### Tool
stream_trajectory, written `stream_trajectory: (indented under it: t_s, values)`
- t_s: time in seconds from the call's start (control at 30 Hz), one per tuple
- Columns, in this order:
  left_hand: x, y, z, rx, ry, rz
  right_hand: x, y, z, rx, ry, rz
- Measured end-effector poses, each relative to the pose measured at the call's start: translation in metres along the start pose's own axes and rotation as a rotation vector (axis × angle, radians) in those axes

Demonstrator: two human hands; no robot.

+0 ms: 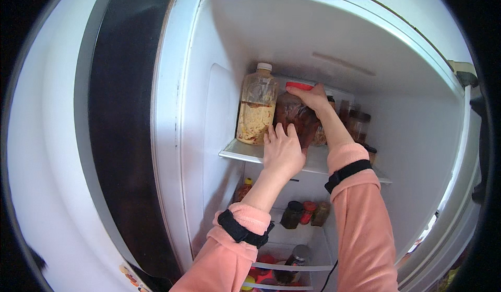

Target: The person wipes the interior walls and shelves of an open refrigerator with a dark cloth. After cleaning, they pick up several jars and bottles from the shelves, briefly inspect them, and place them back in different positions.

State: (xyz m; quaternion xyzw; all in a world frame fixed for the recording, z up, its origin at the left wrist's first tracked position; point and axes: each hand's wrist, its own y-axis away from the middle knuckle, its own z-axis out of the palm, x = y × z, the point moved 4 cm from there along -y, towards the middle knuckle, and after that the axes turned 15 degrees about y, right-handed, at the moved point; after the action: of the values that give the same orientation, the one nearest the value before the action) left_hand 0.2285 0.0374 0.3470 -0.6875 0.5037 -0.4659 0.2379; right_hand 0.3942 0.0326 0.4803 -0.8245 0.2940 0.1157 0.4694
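A large clear jar [288, 112] with dark brown contents and a red lid [299, 85] stands on the upper shelf of an open fridge. My right hand [313, 98] holds the jar at its top, thumb across the front of the lid and the other fingers hidden behind it. Lower down, my left hand [283, 148] cups the jar's front, fingers spread against it. Close on the left is a big clear bottle [257, 109] with a white cap, partly filled with pale yellowish pieces in liquid.
More jars [358, 125] line the right of the glass shelf [242, 150]. On the level below sit a dark-lidded jar [292, 214] and a red-lidded one [308, 212]. Further down, a drawer holds a black-topped jar [298, 255]. The fridge door [443, 240] stands at the right.
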Motion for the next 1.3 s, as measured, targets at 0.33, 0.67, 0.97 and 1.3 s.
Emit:
stream_trajectory:
  t_s: [0.33,0.67,0.97,1.3]
  values:
    - [0.004,0.002,-0.007,-0.015,0.123,-0.083,-0.013,0.066,-0.056,0.196,-0.148,-0.059]
    - [0.037,0.03,-0.039,0.203,0.437,0.239,-0.029,0.147,-0.137,0.299,-0.407,-0.057]
    - [0.081,0.134,-0.064,0.444,0.564,0.408,-0.026,0.237,-0.177,0.154,-0.688,-0.25]
    - [0.022,0.282,0.012,0.297,0.596,0.122,0.052,0.361,-0.079,-0.036,-0.516,-0.038]
